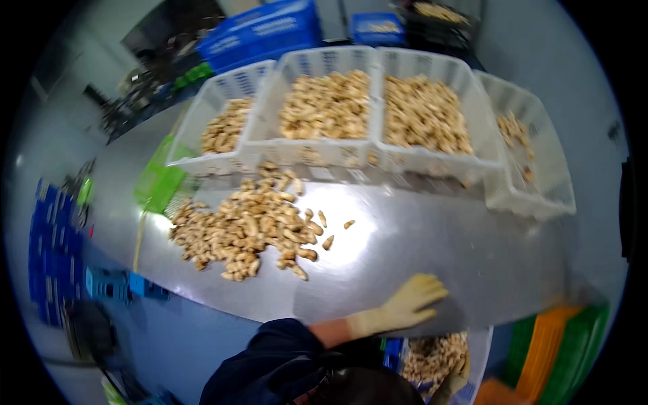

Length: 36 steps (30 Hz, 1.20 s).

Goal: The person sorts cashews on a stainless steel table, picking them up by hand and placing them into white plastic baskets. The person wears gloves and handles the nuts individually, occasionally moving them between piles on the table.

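My left hand (410, 304), in a cream-coloured glove, reaches over the front edge of the steel table (440, 238). Its fingers point right with the thumb apart, and I see nothing in it. My right hand (458, 374), gloved too, is low at the right, inside a pale crate (481, 349) below the table edge. It is against the peanuts (430, 359) in that crate; whether it grips any is hidden. A loose pile of what look like unshelled peanuts (248, 223) lies on the tabletop, left of my left hand, with a few strays beside it.
White plastic baskets (324, 147) holding peanuts line the table's back; the rightmost basket (536, 197) holds few. A green basket (159, 177) is at the left. Blue crates (263, 33) stand behind, blue stools (109, 286) at left, green and orange crates (544, 349) at right.
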Motion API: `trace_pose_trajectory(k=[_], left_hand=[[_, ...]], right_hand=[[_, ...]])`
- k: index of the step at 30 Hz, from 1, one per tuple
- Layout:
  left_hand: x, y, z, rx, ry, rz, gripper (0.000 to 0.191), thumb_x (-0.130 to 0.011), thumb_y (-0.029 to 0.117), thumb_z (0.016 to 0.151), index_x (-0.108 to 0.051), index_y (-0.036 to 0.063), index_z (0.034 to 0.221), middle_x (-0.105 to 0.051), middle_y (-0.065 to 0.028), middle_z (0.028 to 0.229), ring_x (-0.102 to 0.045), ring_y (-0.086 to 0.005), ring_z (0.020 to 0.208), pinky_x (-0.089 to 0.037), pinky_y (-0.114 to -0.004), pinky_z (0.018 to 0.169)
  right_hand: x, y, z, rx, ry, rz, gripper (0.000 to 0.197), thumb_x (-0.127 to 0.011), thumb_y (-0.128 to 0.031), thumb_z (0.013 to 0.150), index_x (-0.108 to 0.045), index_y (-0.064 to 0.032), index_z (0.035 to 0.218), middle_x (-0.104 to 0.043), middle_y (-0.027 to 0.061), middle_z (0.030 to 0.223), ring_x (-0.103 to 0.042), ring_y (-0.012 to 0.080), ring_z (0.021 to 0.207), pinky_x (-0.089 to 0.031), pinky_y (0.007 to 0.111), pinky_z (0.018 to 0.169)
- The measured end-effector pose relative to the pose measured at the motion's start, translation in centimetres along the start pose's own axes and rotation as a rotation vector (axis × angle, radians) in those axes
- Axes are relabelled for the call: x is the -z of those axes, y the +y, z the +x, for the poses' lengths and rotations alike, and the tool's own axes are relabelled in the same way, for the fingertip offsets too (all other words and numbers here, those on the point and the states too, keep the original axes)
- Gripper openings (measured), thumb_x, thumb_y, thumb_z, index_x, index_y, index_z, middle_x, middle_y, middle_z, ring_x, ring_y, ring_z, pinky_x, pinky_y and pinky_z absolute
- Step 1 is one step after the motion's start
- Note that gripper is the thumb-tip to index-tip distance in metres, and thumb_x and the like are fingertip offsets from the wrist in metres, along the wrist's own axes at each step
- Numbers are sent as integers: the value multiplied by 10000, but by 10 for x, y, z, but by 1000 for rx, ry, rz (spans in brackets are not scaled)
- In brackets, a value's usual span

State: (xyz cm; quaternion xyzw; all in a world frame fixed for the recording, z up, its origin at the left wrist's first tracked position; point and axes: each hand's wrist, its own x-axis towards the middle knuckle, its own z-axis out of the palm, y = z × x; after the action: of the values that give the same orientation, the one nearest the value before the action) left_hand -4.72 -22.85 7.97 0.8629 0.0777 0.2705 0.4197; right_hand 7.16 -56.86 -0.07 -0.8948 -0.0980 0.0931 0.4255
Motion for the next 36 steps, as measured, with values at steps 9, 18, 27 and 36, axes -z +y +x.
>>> trace_pose_trajectory(k=[9,18,27,36], left_hand=[[292,-73,-317,821,1389,920,395,-674,176,925,-632,-40,1253,-656,-239,1169,-628,-364,1031,-494,-435,903],[229,-96,-219,863,996,787,462,-679,282,869,-661,75,1281,-604,-196,1335,-489,-442,1277,-334,-542,1145],[152,-101,-113,641,701,381,350,-686,279,850,-667,120,1161,-587,-193,1284,-509,-412,1180,-382,-510,1048],[346,-76,-227,669,887,499,439,-658,26,830,-625,34,1268,-634,-169,1231,-593,-329,1152,-486,-406,973]], right_hand=[[-182,-266,0,754,-603,25,468,-707,-85,795,-660,16,1250,-684,205,1190,-636,388,1144,-495,444,1015],[-410,-396,-103,1562,-841,-279,578,-704,-414,839,-621,-155,1349,-559,94,1412,-429,335,1381,-294,536,1172],[-312,-367,-17,1285,-671,-421,483,-715,-168,748,-669,-142,1228,-623,152,1275,-477,405,1325,-304,545,1172],[-251,-280,44,861,-507,-198,508,-643,-144,938,-539,16,1409,-538,254,1441,-500,404,1340,-363,462,1143]])
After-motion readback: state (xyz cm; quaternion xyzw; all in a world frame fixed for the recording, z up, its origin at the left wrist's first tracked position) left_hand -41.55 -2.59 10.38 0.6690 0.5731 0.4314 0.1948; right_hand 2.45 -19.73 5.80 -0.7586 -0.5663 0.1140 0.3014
